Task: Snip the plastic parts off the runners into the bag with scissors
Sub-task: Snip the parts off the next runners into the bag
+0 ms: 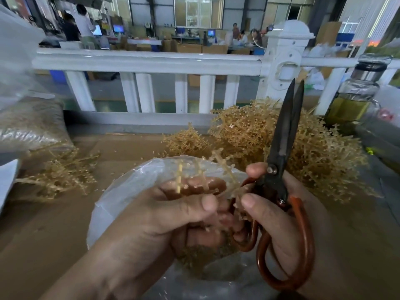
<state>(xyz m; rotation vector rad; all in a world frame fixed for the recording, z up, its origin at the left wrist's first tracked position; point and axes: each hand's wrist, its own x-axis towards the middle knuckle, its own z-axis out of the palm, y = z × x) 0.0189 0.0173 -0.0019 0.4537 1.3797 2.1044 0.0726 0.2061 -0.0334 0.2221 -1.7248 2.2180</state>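
Note:
My left hand (173, 215) grips a small tan plastic runner (220, 163) whose branches stick up above my fingers, blurred by motion. My right hand (279, 204) holds black scissors (283, 135) with reddish-brown loop handles; the blades point up and stand almost closed. Both hands meet over a clear plastic bag (121, 195) lying open on the table, with snipped tan parts (199, 256) heaped inside it below my hands. My right thumb touches the runner's stem next to my left thumb.
A big heap of tan runners (249, 131) lies behind the scissors, a smaller pile (62, 172) at the left. A filled clear bag (28, 126) sits far left. A glass bottle (355, 94) stands at the right. A white railing (151, 61) bounds the brown table's far side.

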